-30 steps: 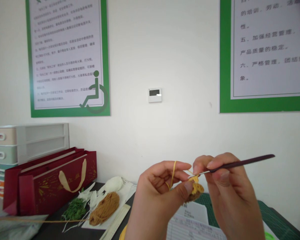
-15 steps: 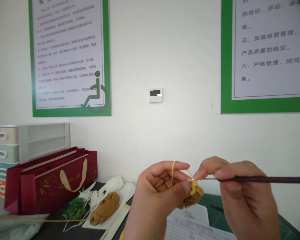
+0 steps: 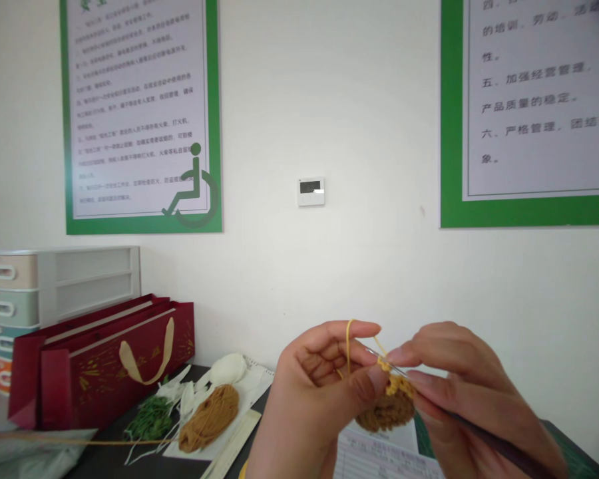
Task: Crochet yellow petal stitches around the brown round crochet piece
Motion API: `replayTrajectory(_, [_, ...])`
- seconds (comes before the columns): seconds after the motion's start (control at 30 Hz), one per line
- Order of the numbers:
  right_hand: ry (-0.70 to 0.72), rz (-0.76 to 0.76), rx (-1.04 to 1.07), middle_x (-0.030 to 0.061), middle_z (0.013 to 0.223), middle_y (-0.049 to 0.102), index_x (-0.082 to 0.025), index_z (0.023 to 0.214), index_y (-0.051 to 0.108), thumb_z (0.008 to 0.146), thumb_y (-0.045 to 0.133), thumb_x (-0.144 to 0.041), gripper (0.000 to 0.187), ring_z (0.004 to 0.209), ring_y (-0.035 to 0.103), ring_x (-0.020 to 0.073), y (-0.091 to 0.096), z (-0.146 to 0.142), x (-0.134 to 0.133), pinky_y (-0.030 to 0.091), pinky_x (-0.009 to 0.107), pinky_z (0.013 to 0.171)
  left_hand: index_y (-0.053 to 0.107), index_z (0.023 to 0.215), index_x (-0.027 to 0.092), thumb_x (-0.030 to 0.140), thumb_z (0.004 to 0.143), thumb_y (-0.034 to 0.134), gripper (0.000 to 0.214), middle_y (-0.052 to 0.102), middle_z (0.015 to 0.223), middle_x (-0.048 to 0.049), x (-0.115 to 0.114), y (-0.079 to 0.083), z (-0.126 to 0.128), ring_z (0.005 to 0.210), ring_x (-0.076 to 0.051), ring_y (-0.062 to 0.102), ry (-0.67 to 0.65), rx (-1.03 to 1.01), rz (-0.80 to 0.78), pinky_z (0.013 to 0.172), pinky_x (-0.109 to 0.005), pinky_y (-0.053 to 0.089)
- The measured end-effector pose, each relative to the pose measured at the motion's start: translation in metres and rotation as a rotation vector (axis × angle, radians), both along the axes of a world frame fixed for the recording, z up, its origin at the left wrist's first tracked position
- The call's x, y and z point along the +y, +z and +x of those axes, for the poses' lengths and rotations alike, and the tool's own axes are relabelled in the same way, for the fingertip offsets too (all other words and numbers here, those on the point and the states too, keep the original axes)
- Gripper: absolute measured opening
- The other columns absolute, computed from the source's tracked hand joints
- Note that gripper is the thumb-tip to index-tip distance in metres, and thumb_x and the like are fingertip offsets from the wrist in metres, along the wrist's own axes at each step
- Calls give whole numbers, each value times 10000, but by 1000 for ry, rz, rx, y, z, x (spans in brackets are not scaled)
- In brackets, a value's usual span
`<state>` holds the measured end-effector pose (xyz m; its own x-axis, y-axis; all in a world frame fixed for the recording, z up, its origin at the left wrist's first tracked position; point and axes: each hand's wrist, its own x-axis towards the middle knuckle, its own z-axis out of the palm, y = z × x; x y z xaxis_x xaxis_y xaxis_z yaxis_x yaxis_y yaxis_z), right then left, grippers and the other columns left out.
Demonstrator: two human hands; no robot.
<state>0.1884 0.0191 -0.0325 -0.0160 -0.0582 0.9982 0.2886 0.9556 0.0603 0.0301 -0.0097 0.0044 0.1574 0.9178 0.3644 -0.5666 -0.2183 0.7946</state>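
My left hand [image 3: 319, 392] pinches a small crochet piece [image 3: 387, 411], brown below with a yellow edge, between thumb and fingers. Yellow yarn [image 3: 348, 346] loops over its raised index finger and runs down to the stitches. My right hand [image 3: 472, 392] grips a crochet hook [image 3: 479, 432] with a dark handle and a thin metal shaft. The hook slants up to the left, and its metal tip lies at the yellow stitches, just by my left fingers. Part of the piece is hidden behind my left thumb and right fingertips.
On the dark table at left lie a brown yarn skein [image 3: 209, 418], green yarn [image 3: 150, 418], a white yarn ball [image 3: 228, 367] and a ruler [image 3: 232, 444]. Behind them stand dark red gift bags [image 3: 100, 369] and a drawer unit [image 3: 87, 276]. Printed paper [image 3: 374, 459] lies beneath my hands.
My right hand has turned, so the hook has gone from level to slanting, its handle end now lower right. More of the brown part shows. My left hand has barely moved.
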Motion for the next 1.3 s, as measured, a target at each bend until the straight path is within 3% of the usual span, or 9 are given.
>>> replayTrajectory(0.13, [-134, 66, 35, -1, 836, 733, -369, 1055, 737, 785, 739, -85, 392, 706, 659, 201, 6, -6, 2, 549, 398, 647, 831, 966, 175, 125, 634, 934, 351, 734, 721, -5, 0, -1, 5, 643, -104, 668, 32, -51, 4, 638, -195, 527])
replayTrajectory(0.27, [-364, 190, 58, -7, 743, 718, -316, 933, 722, 744, 712, 2, 369, 632, 638, 166, 10, -17, 0, 542, 328, 577, 808, 1005, 187, 56, 712, 841, 323, 747, 721, -9, -1, -4, 14, 689, -120, 675, 240, -29, 96, 673, -200, 540])
replayTrajectory(0.33, [-273, 99, 72, 20, 767, 716, -282, 958, 712, 781, 691, -28, 310, 659, 640, 177, 7, -23, -1, 536, 328, 575, 801, 1010, 199, 33, 730, 806, 326, 754, 736, -10, -2, -4, 17, 736, -127, 682, 352, 14, 188, 742, -205, 545])
replayTrajectory(0.4, [-80, -14, 177, 31, 762, 687, -260, 1012, 695, 862, 643, -93, 230, 698, 633, 190, 4, -26, -2, 519, 336, 587, 802, 1005, 209, 44, 732, 805, 319, 742, 742, -8, -2, -4, 17, 745, -137, 678, 396, 40, 230, 730, -213, 550])
replayTrajectory(0.53, [163, -251, 445, 20, 761, 642, -243, 994, 674, 990, 576, -233, 99, 729, 607, 175, 0, -25, -5, 483, 320, 646, 814, 964, 202, 80, 732, 811, 263, 709, 739, -11, 1, -5, 16, 721, -152, 655, 319, 22, 209, 656, -241, 572])
replayTrajectory(0.7, [489, -606, 555, -3, 694, 575, -226, 825, 667, 1005, 573, -365, 246, 684, 534, 136, 7, -23, -3, 450, 265, 625, 824, 907, 202, 64, 742, 790, 218, 726, 725, -17, 4, -6, 16, 729, -135, 653, 334, 17, 226, 642, -198, 542])
replayTrajectory(0.87, [847, -931, 509, -12, 657, 519, -214, 701, 621, 955, 628, -441, 341, 645, 491, 129, 10, -27, 2, 452, 243, 580, 829, 860, 211, 42, 737, 780, 214, 743, 791, -17, 4, -7, 17, 780, -142, 694, 296, -1, 204, 684, -203, 557])
replayTrajectory(1.1, [873, -997, 649, -15, 694, 548, -218, 739, 664, 862, 737, -484, 302, 686, 528, 122, 8, -32, 4, 481, 220, 611, 824, 992, 205, 178, 745, 873, 253, 791, 889, -52, 3, -3, 10, 897, -168, 729, 78, 42, 165, 830, -237, 553])
replayTrajectory(1.3, [844, -922, 615, -1, 702, 558, -217, 703, 630, 907, 686, -472, 332, 706, 525, 138, 8, -36, 3, 487, 235, 622, 825, 929, 199, 190, 696, 911, 249, 745, 812, -26, 3, -4, 15, 813, -156, 714, 154, 1, 78, 791, -243, 563])
